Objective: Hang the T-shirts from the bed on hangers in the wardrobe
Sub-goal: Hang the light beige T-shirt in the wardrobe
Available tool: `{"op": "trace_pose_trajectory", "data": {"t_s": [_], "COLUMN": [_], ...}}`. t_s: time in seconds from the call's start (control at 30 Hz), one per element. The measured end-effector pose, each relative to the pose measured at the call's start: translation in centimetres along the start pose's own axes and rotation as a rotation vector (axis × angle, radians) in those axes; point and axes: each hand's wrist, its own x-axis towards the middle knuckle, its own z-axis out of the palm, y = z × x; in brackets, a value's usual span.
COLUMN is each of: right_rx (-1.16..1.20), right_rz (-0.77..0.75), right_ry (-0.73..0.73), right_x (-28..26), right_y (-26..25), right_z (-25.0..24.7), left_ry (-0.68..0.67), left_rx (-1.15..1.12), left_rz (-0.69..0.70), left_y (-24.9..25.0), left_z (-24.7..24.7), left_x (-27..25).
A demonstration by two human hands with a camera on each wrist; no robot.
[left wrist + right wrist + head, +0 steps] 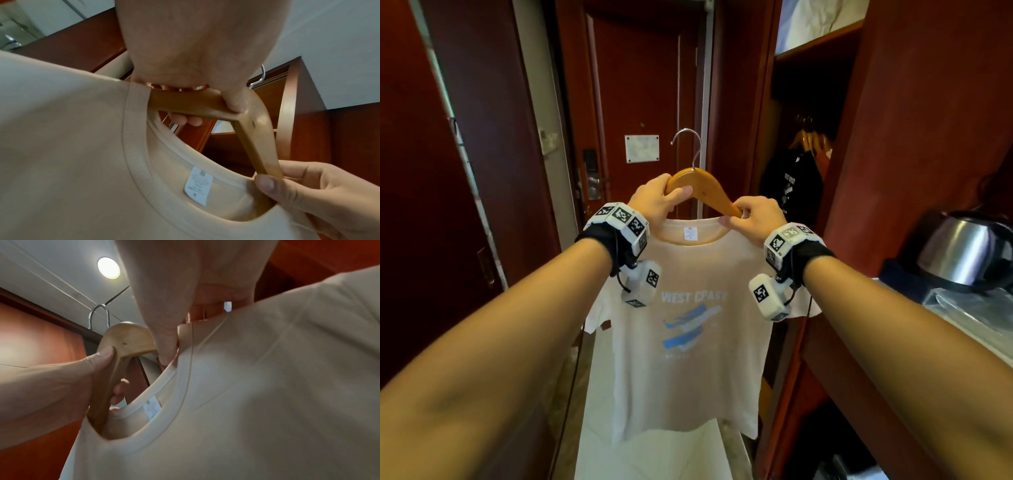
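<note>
A cream T-shirt (681,342) with a blue "WEST COAST" print hangs in front of me on a wooden hanger (705,186) with a metal hook (688,144). My left hand (657,200) grips the hanger's left arm (185,104), thumb on its front face. My right hand (755,219) pinches the shirt's collar (246,180) against the hanger's right arm (131,339). The hanger's ends are hidden inside the shirt's neck opening (144,415).
The open wardrobe (808,144) stands at the right, with a black T-shirt (791,185) on wooden hangers (811,138) inside. A red door (640,102) is straight ahead. A steel kettle (962,250) sits on a counter at the right.
</note>
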Motion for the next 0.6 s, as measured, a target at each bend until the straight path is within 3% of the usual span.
{"op": "trace_pose_trajectory", "data": {"t_s": [0.27,0.6], "right_rx": [-0.057,-0.218], "right_rz": [-0.05,-0.004], "right_ry": [-0.056,0.061], "right_x": [15.5,29.0], "right_y": [5.2,11.2], "right_z": [1.3,3.1], "left_ry": [0.037,0.046], "left_rx": [-0.087,-0.169], "left_rz": [0.029,0.086], "left_y": [-3.0,-5.7], "left_z": [4.0,10.6], "left_x": [15.9,32.6]}}
